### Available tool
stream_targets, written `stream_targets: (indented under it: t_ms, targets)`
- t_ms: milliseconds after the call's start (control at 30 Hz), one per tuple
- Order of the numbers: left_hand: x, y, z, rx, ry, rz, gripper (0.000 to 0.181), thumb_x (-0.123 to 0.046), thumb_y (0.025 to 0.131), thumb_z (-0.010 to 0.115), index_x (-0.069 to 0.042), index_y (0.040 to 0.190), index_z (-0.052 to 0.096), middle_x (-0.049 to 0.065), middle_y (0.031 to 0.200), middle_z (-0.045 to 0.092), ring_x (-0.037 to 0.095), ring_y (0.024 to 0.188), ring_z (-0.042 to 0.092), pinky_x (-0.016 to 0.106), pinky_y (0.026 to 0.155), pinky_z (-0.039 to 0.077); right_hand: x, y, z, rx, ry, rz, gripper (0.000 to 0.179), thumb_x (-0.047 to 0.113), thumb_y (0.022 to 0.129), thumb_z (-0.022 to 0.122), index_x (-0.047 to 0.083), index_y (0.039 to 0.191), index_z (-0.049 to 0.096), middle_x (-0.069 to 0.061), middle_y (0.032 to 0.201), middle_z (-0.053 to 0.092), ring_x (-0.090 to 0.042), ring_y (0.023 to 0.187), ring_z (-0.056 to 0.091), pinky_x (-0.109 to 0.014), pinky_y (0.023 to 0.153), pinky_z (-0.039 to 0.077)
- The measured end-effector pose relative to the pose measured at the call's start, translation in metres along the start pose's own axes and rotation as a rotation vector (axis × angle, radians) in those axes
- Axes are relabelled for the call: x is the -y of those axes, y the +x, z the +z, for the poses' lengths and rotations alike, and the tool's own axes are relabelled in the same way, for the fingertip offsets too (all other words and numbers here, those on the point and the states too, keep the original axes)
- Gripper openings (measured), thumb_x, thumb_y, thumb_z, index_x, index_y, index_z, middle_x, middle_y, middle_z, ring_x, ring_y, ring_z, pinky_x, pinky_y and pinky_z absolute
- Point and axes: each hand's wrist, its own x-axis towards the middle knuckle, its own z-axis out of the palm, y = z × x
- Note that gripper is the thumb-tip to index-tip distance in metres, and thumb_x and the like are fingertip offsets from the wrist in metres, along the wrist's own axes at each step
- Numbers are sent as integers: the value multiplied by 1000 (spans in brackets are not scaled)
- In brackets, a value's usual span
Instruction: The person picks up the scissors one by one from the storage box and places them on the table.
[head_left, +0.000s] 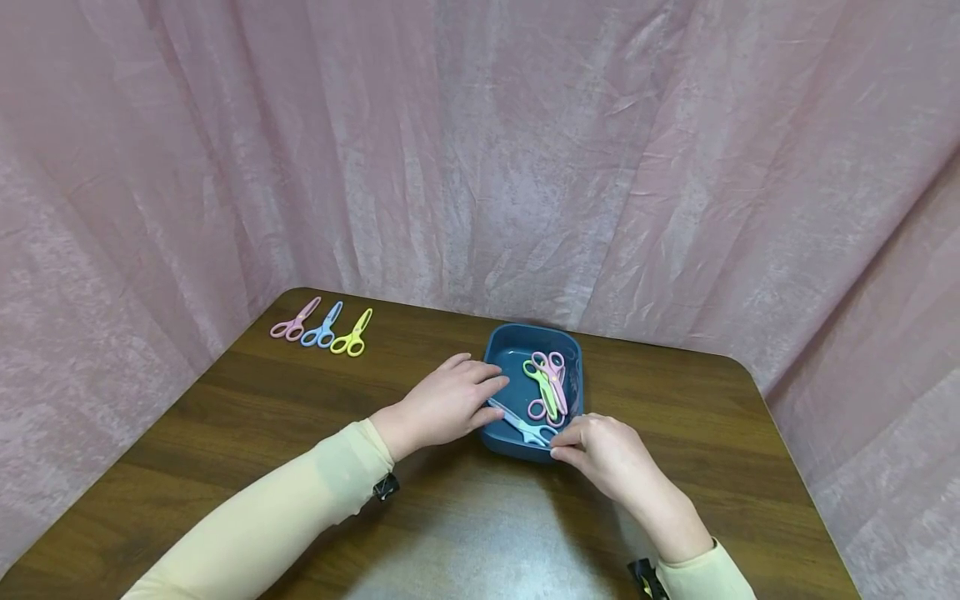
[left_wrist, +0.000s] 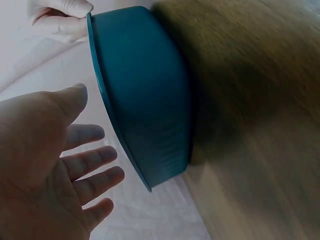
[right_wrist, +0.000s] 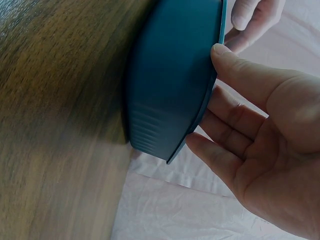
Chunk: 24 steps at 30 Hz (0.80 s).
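A dark blue rectangular box [head_left: 529, 455] holds several pairs of scissors. Light blue scissors [head_left: 517, 423] lie along its near side, blades pointing left. My left hand [head_left: 450, 402] reaches over the left rim, fingers straight and spread and thumb close to those blades; nothing shows within its grasp in the left wrist view. At the near right corner my right hand [head_left: 609, 457] pinches the rim, thumb outside and index finger inside beside the light blue handles. Pink scissors [head_left: 556, 385] overlap green scissors [head_left: 542, 385] on the right of the box.
Pink scissors [head_left: 297, 321], blue scissors [head_left: 324, 327] and yellow scissors [head_left: 352, 333] form a row at the far left of the wooden table [head_left: 420, 533]. A pink curtain [head_left: 510, 167] hangs close behind the table and along its sides.
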Motion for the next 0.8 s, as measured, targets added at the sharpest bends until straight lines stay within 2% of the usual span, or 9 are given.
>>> stream_targets:
  t_ms: [200, 333, 533, 800]
  targets:
    - [-8, 8, 4, 22, -20, 18, 54, -43, 108, 74, -9, 148, 70, 11, 147, 69, 30, 138, 63, 57, 125, 37, -1, 0, 0, -6, 1, -12, 5, 17, 93, 90, 21, 96, 90, 11, 95, 81, -16, 91, 76, -39, 78, 61]
    - [-11, 13, 7, 64, -15, 23, 53, -45, 108, 72, -11, 148, 70, 8, 145, 70, 27, 137, 64, 53, 126, 38, -1, 0, 1, -4, 3, -15, 5, 16, 93, 89, 19, 97, 90, 10, 95, 81, -16, 91, 76, -39, 79, 61]
    - [-14, 22, 13, 116, -3, 53, 49, -43, 108, 73, -10, 144, 73, 7, 138, 74, 25, 129, 67, 44, 120, 45, -1, 0, 1, 3, -1, -13, 5, 16, 93, 89, 19, 97, 90, 9, 96, 81, -17, 93, 76, -39, 80, 61]
    - [-16, 33, 15, 206, -5, 24, 45, -42, 108, 74, -12, 141, 76, 6, 134, 75, 22, 125, 69, 38, 117, 49, 1, -1, 1, -20, 1, -26, 5, 17, 92, 90, 21, 96, 89, 10, 95, 81, -17, 93, 76, -39, 79, 61]
